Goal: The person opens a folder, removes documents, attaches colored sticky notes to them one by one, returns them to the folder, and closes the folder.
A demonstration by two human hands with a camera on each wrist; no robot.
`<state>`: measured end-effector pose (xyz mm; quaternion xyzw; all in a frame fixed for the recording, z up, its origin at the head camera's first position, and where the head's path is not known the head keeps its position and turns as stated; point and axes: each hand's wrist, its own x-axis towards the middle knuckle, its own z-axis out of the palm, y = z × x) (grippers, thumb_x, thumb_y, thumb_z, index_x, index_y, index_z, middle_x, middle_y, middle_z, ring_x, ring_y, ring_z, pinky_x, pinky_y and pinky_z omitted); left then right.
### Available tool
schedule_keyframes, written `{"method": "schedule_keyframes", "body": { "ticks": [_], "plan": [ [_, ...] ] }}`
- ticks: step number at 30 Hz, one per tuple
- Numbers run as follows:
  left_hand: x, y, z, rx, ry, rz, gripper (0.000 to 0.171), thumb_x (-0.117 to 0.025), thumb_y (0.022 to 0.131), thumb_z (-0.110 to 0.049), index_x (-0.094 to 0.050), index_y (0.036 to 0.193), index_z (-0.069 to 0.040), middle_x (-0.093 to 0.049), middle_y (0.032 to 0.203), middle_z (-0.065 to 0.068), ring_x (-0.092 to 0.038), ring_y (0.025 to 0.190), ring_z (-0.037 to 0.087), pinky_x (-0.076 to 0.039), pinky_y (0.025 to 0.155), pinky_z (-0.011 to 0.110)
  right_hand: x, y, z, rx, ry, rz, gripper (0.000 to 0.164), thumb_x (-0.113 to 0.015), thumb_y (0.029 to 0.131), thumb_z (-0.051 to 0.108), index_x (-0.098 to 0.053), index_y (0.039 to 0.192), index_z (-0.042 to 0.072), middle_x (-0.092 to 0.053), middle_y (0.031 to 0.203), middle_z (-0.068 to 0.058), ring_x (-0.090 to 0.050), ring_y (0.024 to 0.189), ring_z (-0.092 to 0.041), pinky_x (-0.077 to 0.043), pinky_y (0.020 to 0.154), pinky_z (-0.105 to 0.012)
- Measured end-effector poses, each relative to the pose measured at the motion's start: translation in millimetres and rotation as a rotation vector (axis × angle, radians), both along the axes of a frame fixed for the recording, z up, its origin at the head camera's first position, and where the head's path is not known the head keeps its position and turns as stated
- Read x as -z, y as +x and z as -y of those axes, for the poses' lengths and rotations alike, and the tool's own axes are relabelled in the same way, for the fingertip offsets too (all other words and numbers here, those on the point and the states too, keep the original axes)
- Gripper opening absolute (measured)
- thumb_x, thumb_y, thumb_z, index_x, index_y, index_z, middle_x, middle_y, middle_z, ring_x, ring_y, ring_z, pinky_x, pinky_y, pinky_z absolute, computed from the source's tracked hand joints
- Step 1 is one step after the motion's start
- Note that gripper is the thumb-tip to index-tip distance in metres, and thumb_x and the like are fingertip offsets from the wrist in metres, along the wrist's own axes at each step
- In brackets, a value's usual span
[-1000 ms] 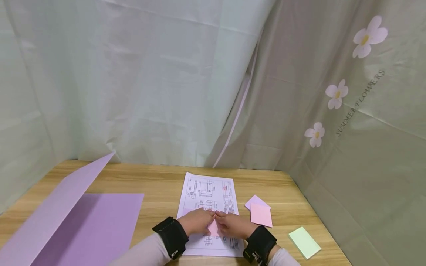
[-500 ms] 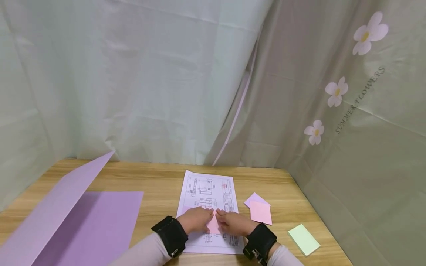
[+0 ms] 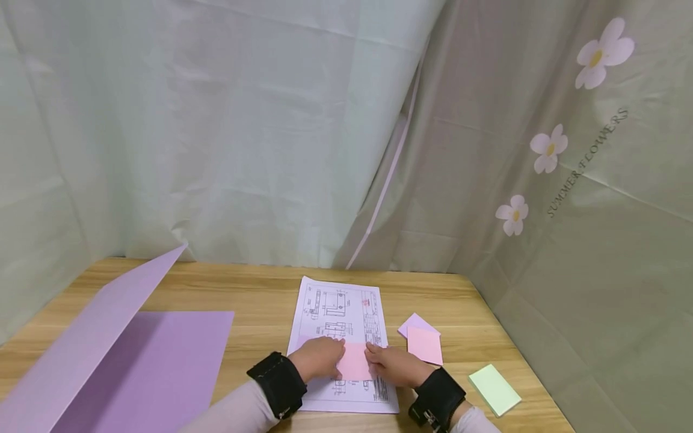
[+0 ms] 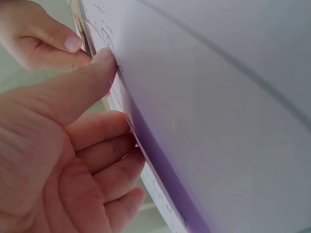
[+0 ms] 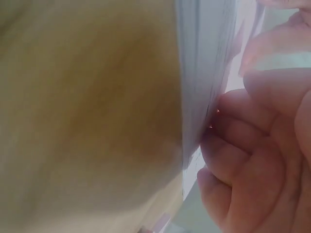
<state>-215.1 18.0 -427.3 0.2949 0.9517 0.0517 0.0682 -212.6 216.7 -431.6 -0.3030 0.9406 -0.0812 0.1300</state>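
Observation:
A square pink sticky note (image 3: 354, 362) lies flat on a stack of printed technical drawings (image 3: 346, 294). My left hand (image 3: 319, 358) rests on the note's left side, its thumb and fingertips touching the paper in the left wrist view. At the note's right edge my right hand (image 3: 397, 365) presses with its fingertips; the right wrist view shows those fingers (image 5: 233, 121) loosely bent against the sheets. Part of a lilac patch (image 3: 305, 340), perhaps another note, shows beside the left hand, mostly covered by it.
An open lilac folder (image 3: 173, 349) stands at the left, its cover raised. To the right lie a pink sticky-note pad (image 3: 425, 345) overlapping a lilac one (image 3: 414, 323), and a pale green pad (image 3: 495, 390). A curtain (image 3: 271, 150) hangs behind the wooden table (image 3: 254, 282).
My right hand has slid right across the pink note, away from the left hand, uncovering more of the note. The left hand has stayed nearly in place.

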Motion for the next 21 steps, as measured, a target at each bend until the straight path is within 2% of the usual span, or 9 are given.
{"method": "schedule_keyframes", "body": {
  "ticks": [8,15,21],
  "plan": [
    [-1.8,0.1,0.7,-0.006,0.0,0.02,0.045,-0.072,0.07,-0.032,-0.064,0.108,-0.008,-0.062,0.114,0.004,-0.06,0.098,0.021,-0.047,0.085,0.031,1.7,0.0,-8.6,-0.012,-0.003,-0.035,0.039,-0.051,0.09,0.018,-0.05,0.127,0.007,-0.046,0.133,-0.01,-0.043,0.123,-0.023,-0.037,0.1,-0.035],
    [-3.1,-1.1,2.2,0.002,0.004,0.052,0.045,-0.071,0.072,-0.032,-0.063,0.109,-0.008,-0.059,0.12,0.004,-0.056,0.107,0.022,-0.044,0.091,0.032,0.5,0.5,-7.0,0.01,-0.025,-0.006,0.039,-0.051,0.089,0.017,-0.05,0.127,0.009,-0.046,0.134,-0.01,-0.042,0.124,-0.023,-0.036,0.101,-0.035],
    [-2.9,-2.0,3.0,0.023,0.02,0.064,0.038,-0.072,0.071,-0.031,-0.065,0.1,-0.008,-0.06,0.118,0.005,-0.059,0.1,0.022,-0.045,0.088,0.031,-0.5,2.6,-6.9,0.014,-0.041,-0.003,0.039,-0.051,0.089,0.017,-0.05,0.127,0.008,-0.046,0.133,-0.011,-0.042,0.124,-0.023,-0.036,0.1,-0.035]
  ]
}}
